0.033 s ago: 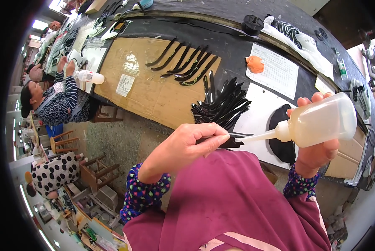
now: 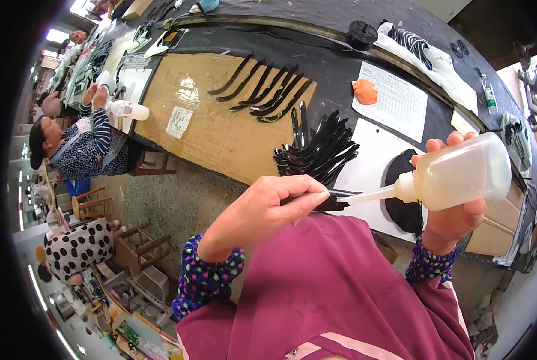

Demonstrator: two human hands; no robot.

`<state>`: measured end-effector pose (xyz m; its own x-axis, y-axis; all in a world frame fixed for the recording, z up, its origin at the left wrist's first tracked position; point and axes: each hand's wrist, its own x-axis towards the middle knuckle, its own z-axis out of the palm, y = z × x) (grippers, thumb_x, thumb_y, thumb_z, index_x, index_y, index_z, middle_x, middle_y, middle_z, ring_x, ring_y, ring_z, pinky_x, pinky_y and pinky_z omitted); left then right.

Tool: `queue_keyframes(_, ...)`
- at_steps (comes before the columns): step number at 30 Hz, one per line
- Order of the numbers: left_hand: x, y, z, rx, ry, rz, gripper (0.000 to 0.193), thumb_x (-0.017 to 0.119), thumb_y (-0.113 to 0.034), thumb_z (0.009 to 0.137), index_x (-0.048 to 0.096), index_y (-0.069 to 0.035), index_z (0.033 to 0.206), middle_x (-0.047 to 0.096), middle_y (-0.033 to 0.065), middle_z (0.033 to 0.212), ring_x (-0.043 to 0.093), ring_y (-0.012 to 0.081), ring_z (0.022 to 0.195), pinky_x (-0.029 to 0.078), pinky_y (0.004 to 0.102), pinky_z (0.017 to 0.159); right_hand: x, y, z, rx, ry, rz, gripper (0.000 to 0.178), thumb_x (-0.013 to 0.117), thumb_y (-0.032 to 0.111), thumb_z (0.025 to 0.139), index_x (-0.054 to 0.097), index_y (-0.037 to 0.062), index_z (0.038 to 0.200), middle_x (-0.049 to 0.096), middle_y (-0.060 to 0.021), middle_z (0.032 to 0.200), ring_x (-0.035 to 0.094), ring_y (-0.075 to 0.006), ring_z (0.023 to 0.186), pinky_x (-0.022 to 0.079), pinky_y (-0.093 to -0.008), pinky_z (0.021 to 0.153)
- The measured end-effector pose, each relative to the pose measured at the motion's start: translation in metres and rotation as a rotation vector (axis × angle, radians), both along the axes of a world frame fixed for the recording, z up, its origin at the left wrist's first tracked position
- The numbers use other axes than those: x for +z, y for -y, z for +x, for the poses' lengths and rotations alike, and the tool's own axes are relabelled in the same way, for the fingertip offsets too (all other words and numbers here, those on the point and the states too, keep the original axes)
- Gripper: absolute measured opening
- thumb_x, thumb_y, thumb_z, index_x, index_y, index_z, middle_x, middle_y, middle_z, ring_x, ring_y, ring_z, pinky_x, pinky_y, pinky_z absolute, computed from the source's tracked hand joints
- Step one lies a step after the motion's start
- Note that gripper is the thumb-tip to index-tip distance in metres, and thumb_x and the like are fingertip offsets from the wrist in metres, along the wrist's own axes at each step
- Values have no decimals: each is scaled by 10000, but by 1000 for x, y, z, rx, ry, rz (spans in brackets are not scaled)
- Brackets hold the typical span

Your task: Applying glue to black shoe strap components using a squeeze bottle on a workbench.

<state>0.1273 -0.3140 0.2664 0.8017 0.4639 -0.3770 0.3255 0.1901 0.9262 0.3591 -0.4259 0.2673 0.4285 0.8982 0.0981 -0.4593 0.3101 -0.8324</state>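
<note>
Between the thumb and fingers of my left hand (image 2: 274, 207) is pinched a black strip (image 2: 335, 204), its end poking out to the right. My right hand (image 2: 451, 222) grips a translucent squeeze bottle (image 2: 460, 174) tipped on its side, holding a pale yellowish liquid. The bottle's long thin nozzle (image 2: 367, 197) points left, and its tip meets the end of the strip. Just beyond my left hand lies a heap of glossy black strips (image 2: 316, 150). Farther off, several black strips (image 2: 262, 90) are laid out side by side on a cardboard sheet (image 2: 214, 138).
A round black piece (image 2: 403, 192) rests on white board beside the bottle. Behind are a printed sheet (image 2: 403, 108), an orange lump (image 2: 364, 92) and a black spool (image 2: 361, 36). At the left a co-worker (image 2: 76, 141) sits near another bottle (image 2: 129, 110). Wooden stools (image 2: 142, 252) stand on the floor.
My hands, the strip and the bottle hold almost the same place. At the left, the co-worker's hands have shifted slightly.
</note>
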Motion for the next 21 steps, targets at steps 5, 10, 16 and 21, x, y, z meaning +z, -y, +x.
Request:
queue_keyframes(5,-3,-2,-1,10,20,-42,169,514,-151,874,574,5,904,447,-44,626,395,26,564,341,179,508,-3,4,6,12,-2,16,879,729,345,631,223,40,1282,384,-118,1204,415,-326,1130,400,-510,892)
queue_keyframes(10,-3,-4,2,12,15,-58,147,512,-95,871,595,18,917,474,-45,646,401,22,558,337,172,495,-3,4,5,-5,-17,34,896,721,351,651,197,31,1304,378,-145,1261,397,-348,1159,371,-537,918)
queue_keyframes(16,-2,-4,1,-52,16,-76,163,508,-82,858,570,22,966,499,-45,727,408,12,625,335,159,536,-2,0,0,-18,5,29,898,723,389,652,217,27,1300,379,-142,1260,392,-354,1161,371,-540,917)
queue_keyframes(21,-1,-5,1,-65,4,-100,169,505,-76,851,562,25,974,503,-43,751,408,11,644,333,155,551,-5,-1,0,-27,12,26,888,722,387,653,229,25,1296,381,-145,1260,393,-356,1160,376,-538,913)
